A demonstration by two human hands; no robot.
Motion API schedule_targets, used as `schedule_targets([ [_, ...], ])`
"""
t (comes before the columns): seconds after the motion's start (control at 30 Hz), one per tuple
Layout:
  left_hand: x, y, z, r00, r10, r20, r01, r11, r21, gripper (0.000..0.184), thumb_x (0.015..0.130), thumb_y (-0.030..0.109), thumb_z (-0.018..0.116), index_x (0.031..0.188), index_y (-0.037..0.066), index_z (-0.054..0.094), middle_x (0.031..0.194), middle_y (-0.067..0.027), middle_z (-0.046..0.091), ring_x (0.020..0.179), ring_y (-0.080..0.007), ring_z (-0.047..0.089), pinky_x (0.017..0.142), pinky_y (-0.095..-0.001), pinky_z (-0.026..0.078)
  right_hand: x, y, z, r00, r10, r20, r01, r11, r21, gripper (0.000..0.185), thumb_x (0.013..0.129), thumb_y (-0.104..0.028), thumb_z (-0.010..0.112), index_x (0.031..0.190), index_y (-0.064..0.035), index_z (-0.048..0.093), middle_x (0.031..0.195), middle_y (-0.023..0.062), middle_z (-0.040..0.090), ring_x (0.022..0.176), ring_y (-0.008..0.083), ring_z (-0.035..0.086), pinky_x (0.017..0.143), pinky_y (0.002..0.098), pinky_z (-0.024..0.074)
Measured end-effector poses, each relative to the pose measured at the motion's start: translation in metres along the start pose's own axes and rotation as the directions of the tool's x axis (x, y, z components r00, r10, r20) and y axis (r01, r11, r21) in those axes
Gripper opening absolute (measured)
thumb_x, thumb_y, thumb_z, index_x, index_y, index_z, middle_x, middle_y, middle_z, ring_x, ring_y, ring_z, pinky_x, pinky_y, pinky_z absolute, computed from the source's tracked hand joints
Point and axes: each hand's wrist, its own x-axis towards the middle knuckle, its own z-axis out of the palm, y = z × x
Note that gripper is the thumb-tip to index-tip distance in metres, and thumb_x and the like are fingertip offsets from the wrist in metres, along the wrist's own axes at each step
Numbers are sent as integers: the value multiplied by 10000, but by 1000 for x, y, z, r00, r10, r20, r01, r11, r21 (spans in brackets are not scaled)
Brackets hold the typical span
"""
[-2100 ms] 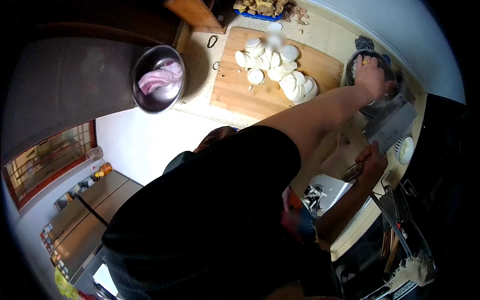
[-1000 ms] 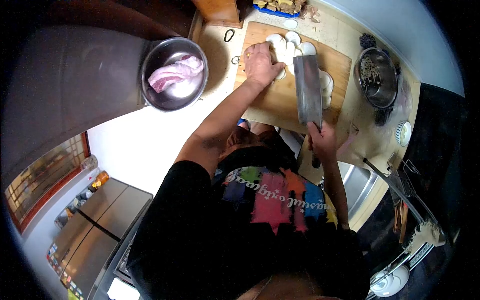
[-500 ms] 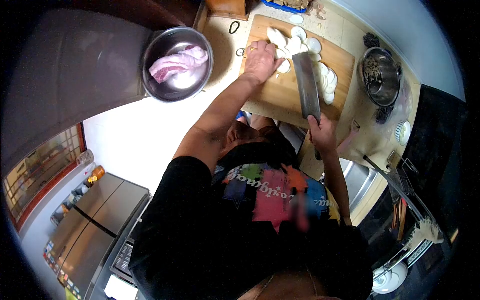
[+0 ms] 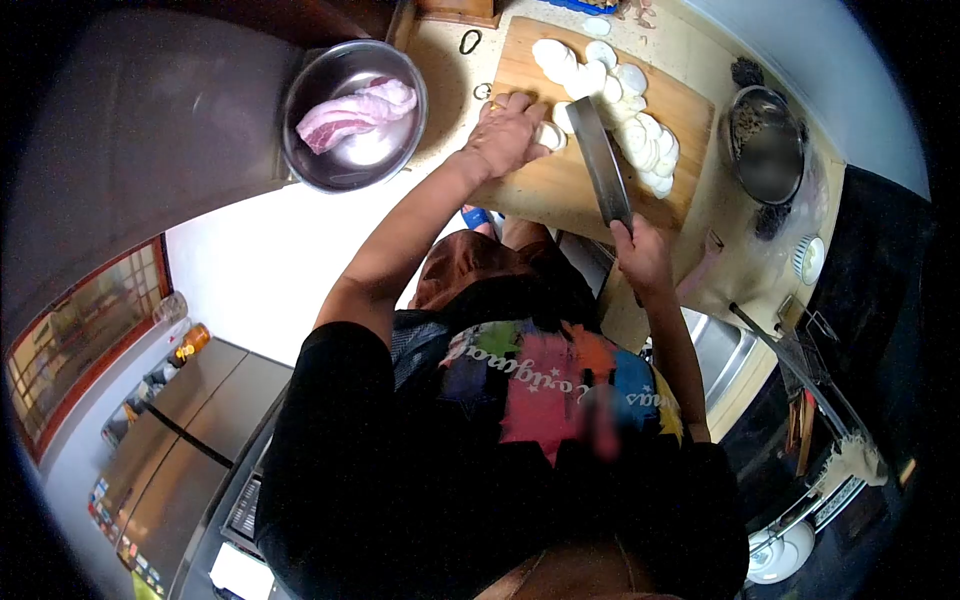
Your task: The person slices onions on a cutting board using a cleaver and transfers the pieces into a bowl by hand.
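My left hand (image 4: 505,136) lies on the left edge of the wooden cutting board (image 4: 525,195), fingers spread and thumb beside a few round white slices (image 4: 549,136). Nothing shows in its grasp. My right hand (image 4: 642,258) is closed round the handle of a cleaver (image 4: 601,163). The blade stands over the middle of the board, its far end close to the small group of slices. Right of and beyond the blade lies a larger spread of overlapping white slices (image 4: 646,141).
A metal bowl (image 4: 393,158) with raw meat (image 4: 355,113) is at left. At right are a dark metal bowl (image 4: 768,180), a small striped bowl (image 4: 809,259) and a sink (image 4: 722,352). A blue tray edge (image 4: 583,5) shows at the top.
My left hand has gone from the right-hand metal bowl to the board, then shifted left off the slices. The cleaver, earlier held flat near that bowl, is over the board, its tip swung left.
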Motion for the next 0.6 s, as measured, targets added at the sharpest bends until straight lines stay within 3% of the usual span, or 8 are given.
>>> schedule_targets([
  [0.07,-2,-1,4,998,34,-43,-36,999,-40,802,764,344,762,1416,96,367,1326,-165,424,1231,-384,396,1022,-483,361,1,-7,0,996,-83,-43,81,995,-50,332,942,-319,534,920,9,583,831,280,620,800,475,607,710,543,470],
  [0.13,-9,4,6,939,-3,-345,-41,992,-120,845,740,316,785,1426,93,346,1329,-165,421,1205,-388,408,1032,-455,362,3,-9,-1,983,-169,-77,161,981,-105,331,942,-315,535,900,11,580,807,281,618,781,473,609,704,548,473],
  [0.17,-16,5,6,924,-79,-375,9,983,-185,820,723,297,796,1395,75,383,1309,-174,445,1190,-388,426,1030,-437,364,5,-8,0,982,-169,-78,157,977,-147,321,939,-304,539,885,10,576,779,280,614,763,475,607,694,553,471],
  [0.27,-35,1,15,947,-159,-279,77,956,-282,674,728,252,786,1296,36,494,1257,-160,487,1198,-362,434,989,-452,401,10,-7,4,970,-225,-97,204,961,-185,305,933,-286,546,861,10,573,736,276,608,728,477,604,674,558,467],
  [0.3,-36,-4,27,922,-83,-377,-17,967,-254,529,743,223,769,1201,44,576,1213,-162,507,1154,-353,464,941,-435,438,12,-7,4,953,-281,-116,257,949,-184,300,930,-278,550,852,10,572,722,272,606,711,478,601,664,559,465],
  [0.43,-33,2,45,887,76,-456,-166,973,-159,412,757,180,744,1136,64,633,1171,-160,513,1074,-343,494,895,-405,467,12,-4,5,954,-293,-63,275,940,-203,293,928,-269,552,845,11,576,724,266,608,702,471,602,656,552,465],
  [0.5,-33,9,46,896,32,-443,-138,968,-210,424,755,165,746,1151,69,627,1184,-166,516,1078,-354,500,897,-418,466,11,1,3,935,-350,-65,327,916,-232,291,925,-265,558,834,11,573,713,258,608,689,460,605,649,547,467],
  [0.6,-36,17,43,899,-11,-437,-101,968,-231,464,749,142,749,1185,68,607,1191,-172,509,1081,-369,498,894,-436,463,9,2,-2,958,-285,-29,270,933,-237,285,927,-266,560,834,4,571,708,252,608,683,452,609,639,532,471],
])
